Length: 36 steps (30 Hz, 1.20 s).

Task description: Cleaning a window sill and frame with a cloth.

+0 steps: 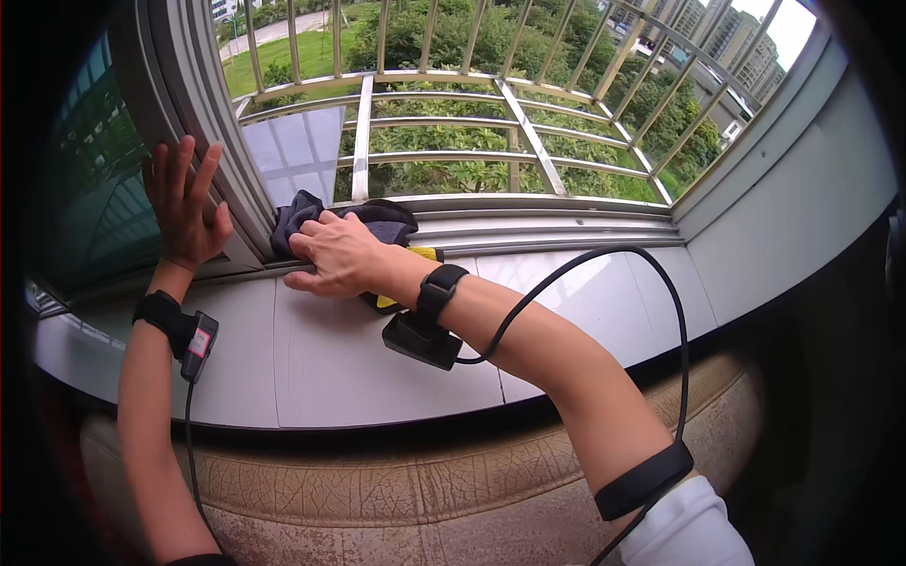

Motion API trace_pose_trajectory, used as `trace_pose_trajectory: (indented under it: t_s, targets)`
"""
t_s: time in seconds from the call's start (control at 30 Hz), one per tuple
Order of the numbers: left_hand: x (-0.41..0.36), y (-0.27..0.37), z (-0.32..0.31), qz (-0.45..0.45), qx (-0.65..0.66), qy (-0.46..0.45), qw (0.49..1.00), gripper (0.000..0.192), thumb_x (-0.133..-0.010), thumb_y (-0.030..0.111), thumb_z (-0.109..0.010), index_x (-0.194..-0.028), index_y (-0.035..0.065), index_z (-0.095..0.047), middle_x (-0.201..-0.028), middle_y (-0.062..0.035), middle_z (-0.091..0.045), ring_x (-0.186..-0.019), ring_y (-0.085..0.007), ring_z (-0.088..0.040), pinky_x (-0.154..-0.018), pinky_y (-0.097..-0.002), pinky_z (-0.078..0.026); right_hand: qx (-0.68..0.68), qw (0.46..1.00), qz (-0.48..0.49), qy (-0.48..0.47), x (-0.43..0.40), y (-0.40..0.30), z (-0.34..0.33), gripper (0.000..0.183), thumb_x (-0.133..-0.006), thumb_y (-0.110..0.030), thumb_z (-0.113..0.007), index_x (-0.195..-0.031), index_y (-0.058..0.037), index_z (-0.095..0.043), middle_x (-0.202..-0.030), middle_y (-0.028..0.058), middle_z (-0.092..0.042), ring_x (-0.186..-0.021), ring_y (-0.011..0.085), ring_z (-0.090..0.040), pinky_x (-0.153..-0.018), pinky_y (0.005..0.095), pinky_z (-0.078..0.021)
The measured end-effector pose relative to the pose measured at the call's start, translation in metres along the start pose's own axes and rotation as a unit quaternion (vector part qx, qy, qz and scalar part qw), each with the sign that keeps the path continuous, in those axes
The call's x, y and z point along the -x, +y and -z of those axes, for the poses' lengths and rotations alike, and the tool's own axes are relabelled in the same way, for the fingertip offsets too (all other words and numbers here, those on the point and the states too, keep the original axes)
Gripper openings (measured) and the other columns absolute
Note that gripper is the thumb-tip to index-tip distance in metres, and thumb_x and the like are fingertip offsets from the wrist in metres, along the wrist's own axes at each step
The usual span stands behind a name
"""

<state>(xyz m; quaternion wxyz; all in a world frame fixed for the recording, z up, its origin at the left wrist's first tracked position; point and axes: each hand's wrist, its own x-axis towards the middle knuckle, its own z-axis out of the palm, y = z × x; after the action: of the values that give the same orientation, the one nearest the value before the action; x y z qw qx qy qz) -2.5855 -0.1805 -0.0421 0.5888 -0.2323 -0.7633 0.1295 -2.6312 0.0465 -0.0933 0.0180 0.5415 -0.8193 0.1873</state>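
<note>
My right hand (pixel 338 253) presses on a dark grey cloth (pixel 382 216) with yellow on its underside. The cloth is bunched over the window track (pixel 538 226), against the corner where the track meets the sliding window's frame (pixel 219 134). Part of it hangs over the inner edge onto the white tiled sill (pixel 340 354). My left hand (pixel 185 205) lies with fingers spread against the frame of the sliding sash, holding nothing. Both wrists carry black straps with small dark devices and cables.
Beyond the opening stands a metal security grille (pixel 439 156), with a pale sheet (pixel 297 152) lying on its bars at left. A cracked brown leather backrest (pixel 340 488) runs along below the sill. A black cable (pixel 658 283) loops from my right wrist across the sill.
</note>
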Motion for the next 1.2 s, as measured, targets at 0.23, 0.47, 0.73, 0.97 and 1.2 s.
trace_pose_trajectory:
  t_s: [0.23, 0.47, 0.73, 0.97, 1.2]
  targets:
    - [-0.001, -0.004, 0.003, -0.022, -0.037, -0.028, 0.999, 0.052, -0.082, 0.03, -0.04, -0.13, 0.0108, -0.041, -0.14, -0.0142, -0.028, -0.128, -0.0375, -0.021, -0.105, -0.05, -0.013, -0.032, 0.997, -0.06, -0.04, 0.145, 0.09, 0.08, 0.046, -0.087, -0.049, -0.043, -0.098, -0.0058, -0.054, -0.097, 0.0113, -0.052, -0.096, 0.0286, -0.051, -0.083, 0.0368, -0.0404]
    - [0.004, -0.002, 0.006, -0.021, -0.053, -0.037, 0.998, 0.052, -0.083, 0.026, -0.039, -0.132, 0.01, -0.038, -0.139, -0.0152, -0.028, -0.129, -0.0365, -0.022, -0.106, -0.0493, -0.015, 0.164, 0.872, -0.453, -0.087, 0.354, 0.208, 0.18, 0.048, -0.089, -0.052, -0.033, -0.104, -0.0087, -0.046, -0.109, 0.013, -0.048, -0.099, 0.0305, -0.052, -0.085, 0.0375, -0.0398]
    - [0.01, -0.008, -0.002, -0.026, -0.064, -0.031, 0.997, 0.051, -0.087, 0.033, -0.032, -0.132, 0.0085, -0.039, -0.138, -0.0162, -0.03, -0.128, -0.0343, -0.024, -0.105, -0.047, -0.015, 0.123, 0.785, -0.606, -0.037, 0.344, 0.243, 0.183, 0.056, -0.081, -0.055, -0.036, -0.106, -0.007, -0.05, -0.113, 0.0144, -0.05, -0.11, 0.0323, -0.046, -0.09, 0.0474, -0.0325]
    - [0.024, -0.024, 0.001, -0.016, -0.049, -0.075, 0.996, 0.052, -0.087, 0.032, -0.033, -0.134, 0.0096, -0.035, -0.139, -0.0166, -0.028, -0.129, -0.0354, -0.023, -0.106, -0.0475, -0.014, 0.061, 0.941, -0.333, 0.003, 0.274, 0.136, 0.127, 0.053, -0.084, -0.05, -0.043, -0.122, -0.0134, -0.04, -0.117, 0.0129, -0.047, -0.115, 0.0284, -0.042, -0.091, 0.0414, -0.0313]
    - [0.02, -0.018, 0.001, -0.018, -0.073, -0.071, 0.995, 0.052, -0.089, 0.037, -0.029, -0.132, 0.0088, -0.038, -0.138, -0.0177, -0.029, -0.128, -0.0354, -0.024, -0.106, -0.0482, -0.016, 0.132, 0.815, -0.564, 0.017, 0.365, 0.231, 0.166, 0.061, -0.086, -0.056, -0.032, -0.13, -0.0149, -0.033, -0.122, 0.0213, -0.042, -0.115, 0.0368, -0.041, -0.096, 0.045, -0.0316]
